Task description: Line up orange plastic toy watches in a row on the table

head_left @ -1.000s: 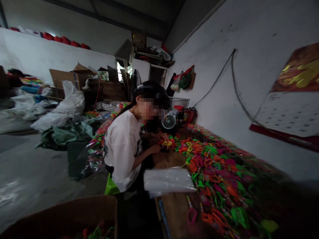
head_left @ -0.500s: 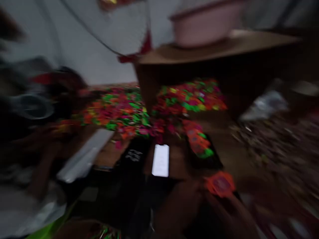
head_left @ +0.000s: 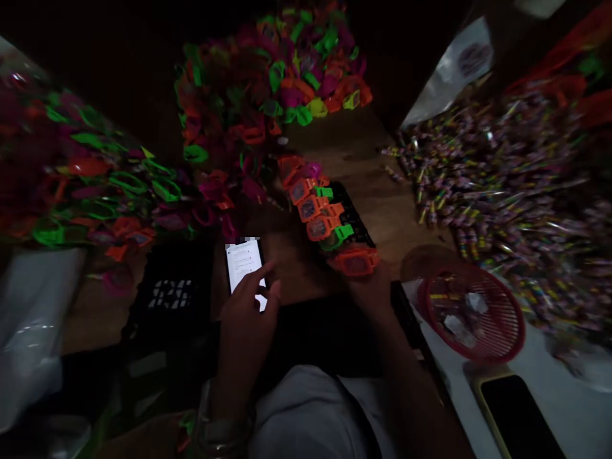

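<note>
My left hand [head_left: 248, 312] reaches over a phone [head_left: 241, 258] with a lit screen lying on the wooden table. Its fingers are apart, with fingertips over or on the screen; contact is hard to tell. My right hand [head_left: 373, 290] grips an orange toy watch [head_left: 356, 261] at the near end of a black tray [head_left: 351, 213]. In a row along that tray lie several more toy watches [head_left: 308, 209], mostly orange with some green parts. The right fingers are partly hidden and dark.
Heaps of bright toy watches [head_left: 296, 76] lie at the back and left. Many small wrapped pieces [head_left: 497, 166] cover the right side. A red basket [head_left: 514, 319] and another phone [head_left: 519, 414] are at the near right. A black item [head_left: 174, 287] lies left of the lit phone.
The view has tilted down and shifted right. My left hand has moved from beside the orange toy watch to the phone. My right hand still has the watch, now at the tray's near end.
</note>
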The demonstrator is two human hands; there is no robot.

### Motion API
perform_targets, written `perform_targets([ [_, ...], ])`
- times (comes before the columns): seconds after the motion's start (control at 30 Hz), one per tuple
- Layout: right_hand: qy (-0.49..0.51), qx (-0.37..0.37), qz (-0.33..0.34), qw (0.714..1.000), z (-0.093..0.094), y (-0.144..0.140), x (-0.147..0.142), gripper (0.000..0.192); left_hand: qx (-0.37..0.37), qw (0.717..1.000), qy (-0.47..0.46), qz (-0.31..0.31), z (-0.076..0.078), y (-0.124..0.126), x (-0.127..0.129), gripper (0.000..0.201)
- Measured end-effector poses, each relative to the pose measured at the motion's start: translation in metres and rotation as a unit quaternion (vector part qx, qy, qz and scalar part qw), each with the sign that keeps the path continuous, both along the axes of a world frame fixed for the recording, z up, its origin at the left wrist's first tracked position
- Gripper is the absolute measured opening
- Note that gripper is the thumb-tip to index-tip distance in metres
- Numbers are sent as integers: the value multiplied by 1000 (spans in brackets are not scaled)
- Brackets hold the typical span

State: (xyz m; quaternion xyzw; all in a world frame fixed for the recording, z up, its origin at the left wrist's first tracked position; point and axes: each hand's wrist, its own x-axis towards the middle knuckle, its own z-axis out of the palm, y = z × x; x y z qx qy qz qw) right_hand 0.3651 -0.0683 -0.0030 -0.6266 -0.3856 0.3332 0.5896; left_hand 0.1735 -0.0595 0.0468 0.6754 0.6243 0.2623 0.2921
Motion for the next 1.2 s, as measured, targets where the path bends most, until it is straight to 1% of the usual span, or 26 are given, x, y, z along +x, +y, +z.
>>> perform_targets([
  [0.07,-54,-12,24,998,-6,5,-5,20,-25,999,-14,25,2,6,-3,30],
  [0.13,-102,-20,27,994,-8,4,-8,14,-42,998,-32,32,3,9,-1,28],
  [0.2,-140,-23,20,990,-5,0,-8,12,-45,997,-49,24,3,12,5,25],
  [0.3,-179,-20,2,984,1,-6,-4,11,-30,997,-73,-1,2,17,14,25],
  [0.4,-207,-7,-10,978,4,-11,3,9,-25,996,-82,-18,1,20,17,24],
  [0.47,-216,-5,-1,976,2,-12,7,6,-20,996,-82,-20,2,19,17,24],
  [0.57,-206,-6,19,978,-2,-13,7,5,3,995,-90,-32,2,15,19,23],
  [0.67,-186,1,16,982,-4,-13,4,6,27,993,-104,-56,4,6,25,23],
  [0.83,-167,-3,29,986,-4,-14,-2,7,50,987,-131,-77,8,-7,37,24],
  [0.97,-171,-6,33,985,-1,-14,-4,4,84,982,-145,-87,11,-10,47,35],
  [1.03,-149,2,40,988,-1,-13,-4,4,109,978,-142,-105,10,-10,53,39],
  [1.1,-108,-1,54,993,-4,-14,-4,8,123,975,-138,-123,7,-10,60,39],
  [1.2,-46,-36,44,997,-12,-15,-6,13,129,975,-123,-134,-1,-9,68,39],
])
